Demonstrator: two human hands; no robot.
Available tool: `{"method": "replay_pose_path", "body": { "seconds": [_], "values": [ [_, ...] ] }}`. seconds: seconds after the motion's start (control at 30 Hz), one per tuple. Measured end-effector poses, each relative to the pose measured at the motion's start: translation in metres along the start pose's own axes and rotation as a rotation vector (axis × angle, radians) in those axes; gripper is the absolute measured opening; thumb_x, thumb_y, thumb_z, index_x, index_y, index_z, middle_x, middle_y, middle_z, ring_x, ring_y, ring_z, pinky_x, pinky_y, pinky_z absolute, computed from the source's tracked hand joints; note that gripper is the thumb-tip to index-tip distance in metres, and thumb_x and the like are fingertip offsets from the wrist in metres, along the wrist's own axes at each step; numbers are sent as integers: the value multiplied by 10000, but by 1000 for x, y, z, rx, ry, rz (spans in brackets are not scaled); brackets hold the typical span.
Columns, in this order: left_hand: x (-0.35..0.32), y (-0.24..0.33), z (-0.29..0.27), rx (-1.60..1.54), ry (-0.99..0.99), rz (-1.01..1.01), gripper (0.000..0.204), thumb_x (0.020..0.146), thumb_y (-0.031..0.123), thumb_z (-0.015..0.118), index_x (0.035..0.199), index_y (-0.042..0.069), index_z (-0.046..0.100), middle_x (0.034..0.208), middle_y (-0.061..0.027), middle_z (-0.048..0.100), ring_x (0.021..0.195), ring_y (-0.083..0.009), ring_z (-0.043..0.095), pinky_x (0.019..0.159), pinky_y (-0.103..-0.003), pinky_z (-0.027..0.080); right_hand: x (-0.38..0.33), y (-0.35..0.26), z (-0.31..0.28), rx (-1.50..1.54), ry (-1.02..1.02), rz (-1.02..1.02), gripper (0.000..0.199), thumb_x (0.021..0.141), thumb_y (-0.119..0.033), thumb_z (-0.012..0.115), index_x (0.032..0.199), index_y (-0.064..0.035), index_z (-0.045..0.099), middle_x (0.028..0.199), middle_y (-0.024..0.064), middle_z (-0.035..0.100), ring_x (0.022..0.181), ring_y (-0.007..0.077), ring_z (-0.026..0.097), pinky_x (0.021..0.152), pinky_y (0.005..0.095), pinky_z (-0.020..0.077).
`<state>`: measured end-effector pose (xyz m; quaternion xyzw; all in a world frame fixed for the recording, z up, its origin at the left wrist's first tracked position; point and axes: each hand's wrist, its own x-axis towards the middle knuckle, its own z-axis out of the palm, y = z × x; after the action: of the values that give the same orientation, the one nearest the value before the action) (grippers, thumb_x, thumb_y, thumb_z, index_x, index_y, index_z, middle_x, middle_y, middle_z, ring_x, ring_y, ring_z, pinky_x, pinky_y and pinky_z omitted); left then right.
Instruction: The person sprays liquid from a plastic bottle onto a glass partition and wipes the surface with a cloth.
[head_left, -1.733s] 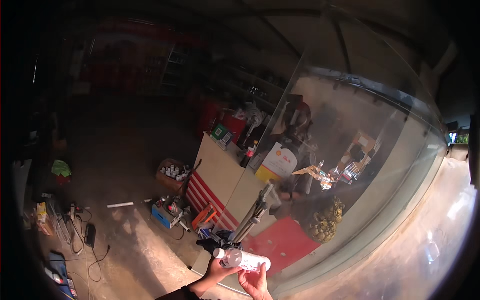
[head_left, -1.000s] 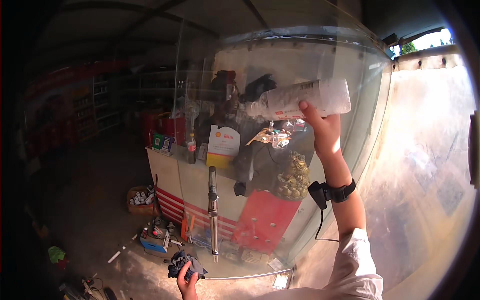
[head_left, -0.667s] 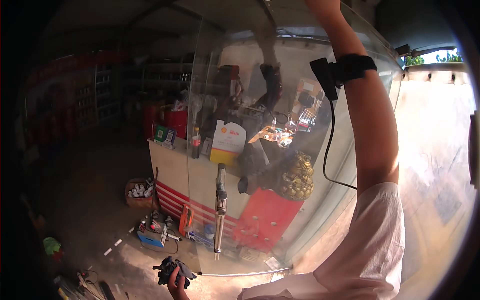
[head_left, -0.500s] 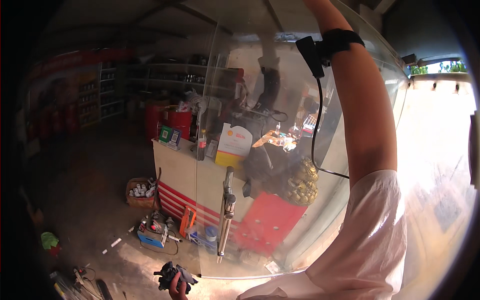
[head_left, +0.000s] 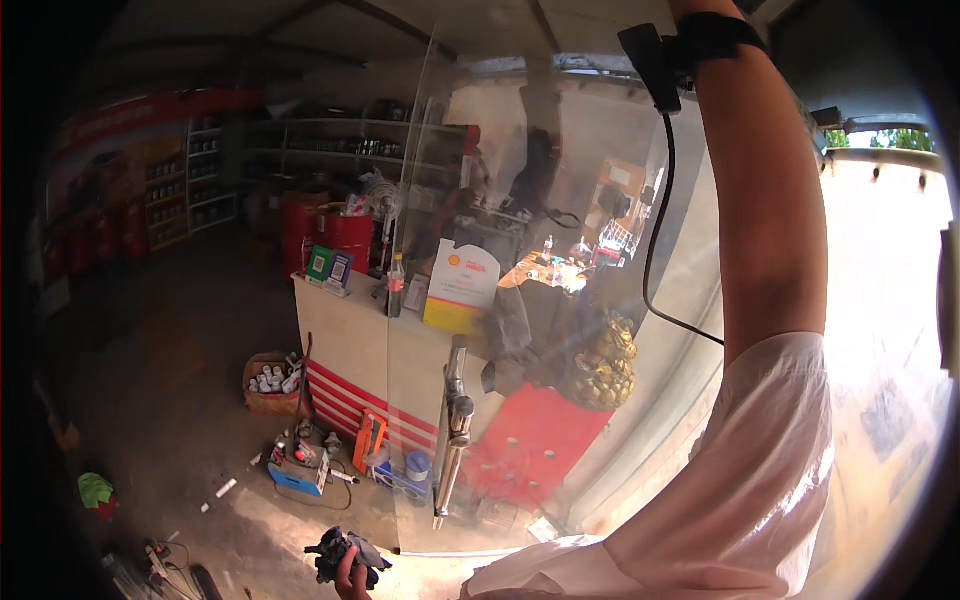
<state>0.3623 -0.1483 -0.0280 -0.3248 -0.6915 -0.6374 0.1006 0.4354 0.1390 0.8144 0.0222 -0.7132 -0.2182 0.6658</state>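
Note:
My left hand shows low in the view, its fingers closed round a crumpled dark cloth. My right forearm reaches straight up past the top edge, so the right hand is out of sight. A black strap with a box-like device sits round that wrist, and a black cable runs down from it. Beside the raised arm stands a clear glass door with a long metal handle. Its pane looks smeared and carries reflections.
Behind the glass is a white counter with red stripes, holding a bottle and a white-yellow sign. A carton of white containers, a blue box and an orange case lie on the floor. Shelves line the far wall.
The raised right arm has shifted to the right and a little upward. My left hand stays low with the cloth, almost in the same place.

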Motion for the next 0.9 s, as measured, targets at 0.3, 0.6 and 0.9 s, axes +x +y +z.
{"method": "replay_pose_path", "body": {
  "seconds": [0.3, 0.6, 0.9],
  "values": [
    [25, 17, 38, -461, -80, -411, 288, 943, 18, 577, 1215, -38, 653, 1286, -156, 622, 1148, -261, 599, 992, -357, 477, -18, 63, -54, 214, 23, 107, 515, 766, -208, 843, 1169, 49, 652, 1072, 175, 724, 981, 278, 713, 841, 384, 561],
    [9, 61, 116, -544, -145, -511, 290, 939, 19, 576, 1213, -36, 655, 1284, -152, 623, 1145, -257, 600, 989, -354, 478, -57, 170, -137, 293, 184, 217, 392, 765, -174, 851, 1059, 35, 700, 966, 147, 738, 870, 245, 729, 740, 367, 588],
    [-39, 123, 206, -627, -177, -625, 292, 936, 19, 575, 1212, -34, 657, 1282, -148, 624, 1142, -252, 601, 986, -351, 478, -59, 203, -175, -10, 135, 181, 477, 720, -280, 877, 1033, 41, 713, 947, 179, 743, 860, 284, 739, 759, 378, 585]
  ]
}}
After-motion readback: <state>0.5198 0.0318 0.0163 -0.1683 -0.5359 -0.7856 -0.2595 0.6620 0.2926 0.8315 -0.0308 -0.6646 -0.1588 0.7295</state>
